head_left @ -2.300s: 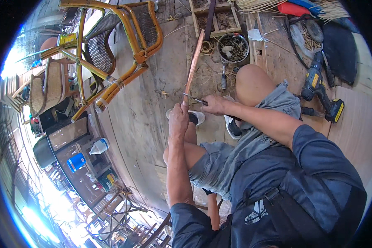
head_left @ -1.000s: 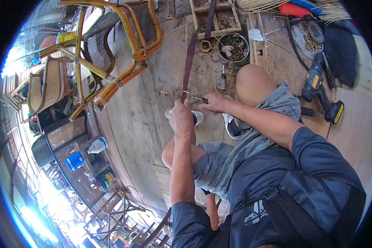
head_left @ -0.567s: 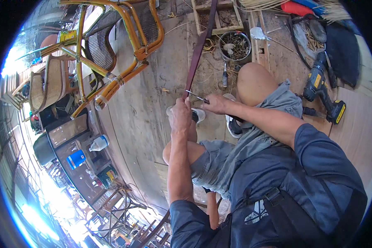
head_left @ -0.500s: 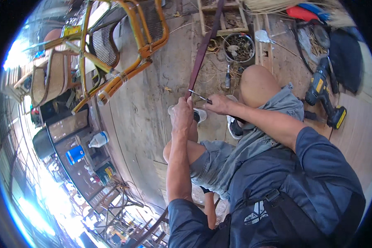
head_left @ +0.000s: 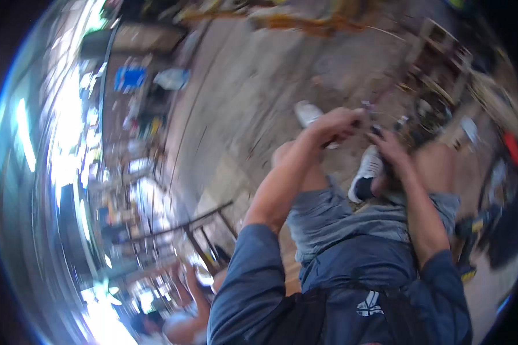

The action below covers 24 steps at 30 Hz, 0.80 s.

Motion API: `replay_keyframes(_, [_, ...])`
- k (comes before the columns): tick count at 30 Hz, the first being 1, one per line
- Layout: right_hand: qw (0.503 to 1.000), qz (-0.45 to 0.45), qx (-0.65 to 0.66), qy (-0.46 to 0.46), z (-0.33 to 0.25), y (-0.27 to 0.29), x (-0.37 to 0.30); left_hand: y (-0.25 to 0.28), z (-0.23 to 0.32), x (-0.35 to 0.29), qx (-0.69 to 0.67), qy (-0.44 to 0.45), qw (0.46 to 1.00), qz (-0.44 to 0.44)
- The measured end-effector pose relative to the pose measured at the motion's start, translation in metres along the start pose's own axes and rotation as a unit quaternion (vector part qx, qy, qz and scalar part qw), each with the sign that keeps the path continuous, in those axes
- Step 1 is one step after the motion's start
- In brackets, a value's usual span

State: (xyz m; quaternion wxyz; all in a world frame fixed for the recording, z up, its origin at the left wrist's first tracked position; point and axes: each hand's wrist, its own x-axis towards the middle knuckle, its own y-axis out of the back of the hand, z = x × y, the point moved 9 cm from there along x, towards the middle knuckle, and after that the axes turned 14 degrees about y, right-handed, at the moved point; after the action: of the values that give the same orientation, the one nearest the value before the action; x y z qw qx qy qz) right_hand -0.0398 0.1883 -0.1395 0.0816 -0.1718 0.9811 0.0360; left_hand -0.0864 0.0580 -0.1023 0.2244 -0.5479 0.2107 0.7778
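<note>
Motion blur softens everything around my hands. My left hand is closed in a fist above the floor, in front of my knees. A dark red strip runs faintly from near its fingertips toward the far right; the grip on it is smeared. Close by on the right, my right hand is closed round a dark-handled tool, whose kind is too blurred to name. A small shiny metal part shows between the hands; I cannot tell which thing it belongs to.
A round pan of scraps and a wooden crate lie beyond my right hand. A yellow-and-black drill rests at right. Orange furniture framing stands far ahead. Another person sits at lower left, near a dark frame.
My view has swung left, so the floor things shift to the right and the other person comes into view. My hands are now lower and slightly apart, and the strip is less visible.
</note>
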Motion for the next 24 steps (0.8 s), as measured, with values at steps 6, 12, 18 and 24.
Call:
replay_keyframes(6, [1.0, 0.023, 0.003, 0.019, 0.034, 0.008, -0.002, -0.007, 0.015, -0.026, 0.174, -0.046, 0.982, 0.051])
replay_keyframes(12, [1.0, -0.003, -0.02, 0.01, 0.062, 0.005, -0.002, -0.003, -0.004, -0.04, 0.124, -0.029, 0.992, 0.024])
replay_keyframes(18, [0.989, 0.004, -0.148, 0.029, 0.036, 0.004, 0.001, 0.003, -0.01, -0.043, 0.1, -0.058, 0.993, 0.022])
replay_keyframes(24, [0.987, 0.038, -0.132, 0.078, -0.022, 0.004, -0.004, 0.018, 0.017, -0.104, 0.288, -0.252, 0.874, 0.3])
